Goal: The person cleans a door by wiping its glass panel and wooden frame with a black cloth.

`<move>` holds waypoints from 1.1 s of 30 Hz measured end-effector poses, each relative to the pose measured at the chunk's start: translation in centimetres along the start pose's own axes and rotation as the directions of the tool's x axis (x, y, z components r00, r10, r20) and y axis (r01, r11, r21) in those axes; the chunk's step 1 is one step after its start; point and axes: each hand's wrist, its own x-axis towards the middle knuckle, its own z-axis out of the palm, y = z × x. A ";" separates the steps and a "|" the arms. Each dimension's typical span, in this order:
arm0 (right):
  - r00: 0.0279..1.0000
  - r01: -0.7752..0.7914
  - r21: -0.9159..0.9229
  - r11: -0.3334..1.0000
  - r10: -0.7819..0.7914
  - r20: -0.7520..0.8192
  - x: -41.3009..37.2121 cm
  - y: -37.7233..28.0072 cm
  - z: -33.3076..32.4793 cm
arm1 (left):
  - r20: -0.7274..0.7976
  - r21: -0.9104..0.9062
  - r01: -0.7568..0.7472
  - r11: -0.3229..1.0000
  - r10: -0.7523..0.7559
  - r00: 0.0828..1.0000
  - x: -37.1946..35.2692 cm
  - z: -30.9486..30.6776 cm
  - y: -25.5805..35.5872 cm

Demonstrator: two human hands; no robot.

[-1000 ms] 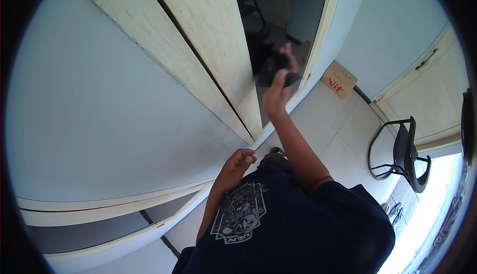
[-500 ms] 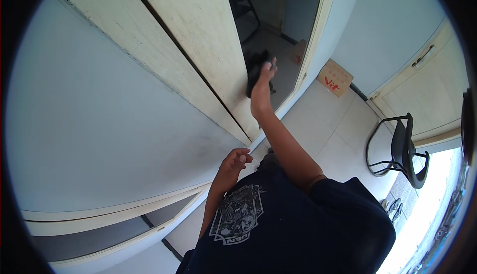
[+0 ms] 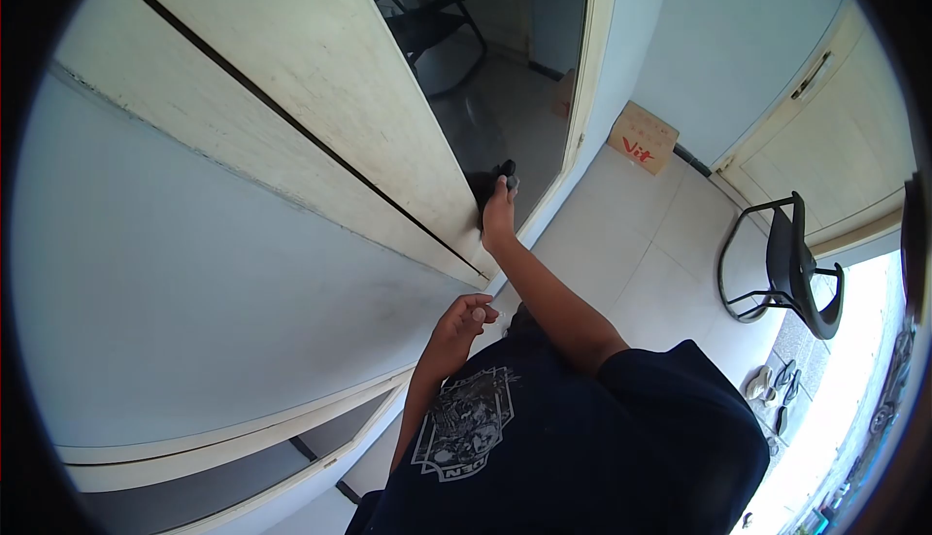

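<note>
My right hand (image 3: 499, 215) is closed around a dark, soft-looking black cloth (image 3: 482, 188) and presses it against a reflective glass pane (image 3: 529, 11), near the pane's lower corner. Part of the cloth is hidden behind my fingers, and its exact shape is hard to make out. In front of my shirt, my left hand (image 3: 460, 329) hangs with loosely bent fingers and nothing in it. A cream wooden frame (image 3: 320, 59) borders the glass, with a dark gap running along it.
A cardboard box (image 3: 644, 137) marked "Vit" sits on the tiled floor (image 3: 607, 244) against the wall. To the right are a black chair (image 3: 801, 268), a cream door (image 3: 859, 137) and several sandals (image 3: 777, 384). A second framed opening (image 3: 214, 477) lies at lower left.
My right hand has moved down the glass with the black cloth, towards the lower corner. The view has shifted slightly; my left hand stays nearly the same.
</note>
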 end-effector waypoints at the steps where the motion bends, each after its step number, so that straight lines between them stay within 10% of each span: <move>1: 0.998 -0.065 0.010 0.998 0.065 -0.015 -0.2 -1.2 0.5 | -0.005 -0.002 0.002 1.000 -0.002 1.000 0.0 0.0 -0.1; 5: 0.757 0.636 0.014 0.772 -0.628 0.179 -8.0 -11.5 5.2 | 0.010 -0.016 -0.013 1.000 0.013 1.000 0.2 0.5 0.0; 12: 0.398 0.917 -0.119 0.380 -0.854 0.335 -7.1 -13.7 4.1 | 0.047 0.011 -0.025 1.000 0.024 0.999 0.1 1.0 0.2; 14: 0.642 0.763 -0.138 0.632 -0.765 0.050 -2.5 -8.1 3.1 | 0.028 0.026 0.008 1.000 -0.009 1.000 -0.1 1.0 0.4; 16: 0.952 0.279 0.049 0.959 -0.269 -0.144 3.7 0.5 0.3 | 0.016 0.027 0.012 1.000 -0.013 1.000 -0.3 0.9 0.5; 18: 0.959 -0.283 0.280 0.917 0.274 0.070 6.3 5.4 -3.4 | 0.007 0.037 0.028 0.999 -0.028 1.000 -0.8 1.0 0.3; 21: 0.943 -0.272 0.108 0.956 0.288 -0.168 4.8 3.2 -0.9 | -0.024 0.035 0.032 0.999 -0.031 0.999 -1.2 0.9 0.0; 24: 0.936 0.322 -0.040 0.946 -0.325 -0.135 0.0 -7.1 3.5 | -0.037 0.033 0.031 0.999 -0.030 0.999 -1.6 0.8 0.5; 27: 0.585 0.811 -0.127 0.571 -0.799 0.140 -7.3 -18.8 7.2 | -0.021 0.039 0.024 0.999 -0.023 1.000 -1.3 1.0 0.3; 29: 0.296 0.955 -0.134 0.265 -0.883 0.363 -11.4 -23.3 7.8 | -0.001 0.060 0.012 0.998 -0.012 1.000 -1.0 0.9 0.6; 33: 0.284 0.959 -0.104 0.265 -0.874 0.394 -10.7 -21.6 6.7 | 0.015 0.029 0.001 1.000 -0.001 1.000 -0.7 1.3 0.9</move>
